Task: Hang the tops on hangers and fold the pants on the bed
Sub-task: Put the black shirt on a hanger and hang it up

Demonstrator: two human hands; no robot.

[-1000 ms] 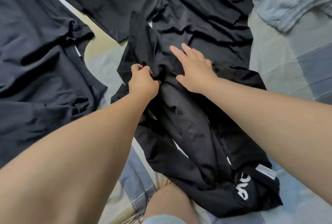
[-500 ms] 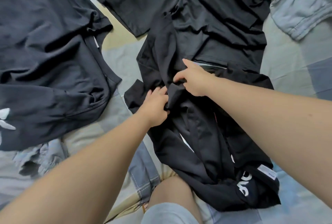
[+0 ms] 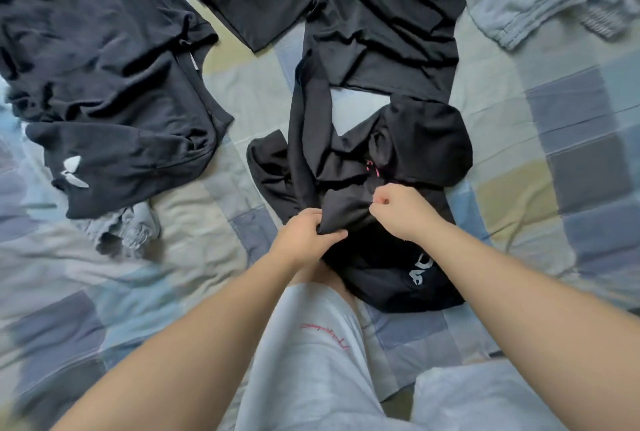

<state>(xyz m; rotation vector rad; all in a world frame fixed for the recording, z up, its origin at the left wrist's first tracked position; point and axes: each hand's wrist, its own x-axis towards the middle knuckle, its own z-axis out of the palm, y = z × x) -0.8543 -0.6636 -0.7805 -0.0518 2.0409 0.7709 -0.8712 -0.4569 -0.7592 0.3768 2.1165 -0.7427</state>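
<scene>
While the left hand (image 3: pixel 306 235) and right hand (image 3: pixel 398 211) pinch one fold, the crumpled black cotton garment (image 3: pixel 415 140) bunches up just beyond them.
Each hand clamps the cloth between thumb and curled fingers. A second ago the right lay flat, fingers spread. The garment rests on the checked blue-and-grey bedsheet (image 3: pixel 554 153), its white-lettered end nearer the person than the grip. The person has likely found an edge, so shaking out can begin.

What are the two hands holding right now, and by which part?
Both hold the crumpled black garment in front of the person. The left hand grips a bunched fold near its middle; the right hand pinches the cloth just beside it.
</scene>
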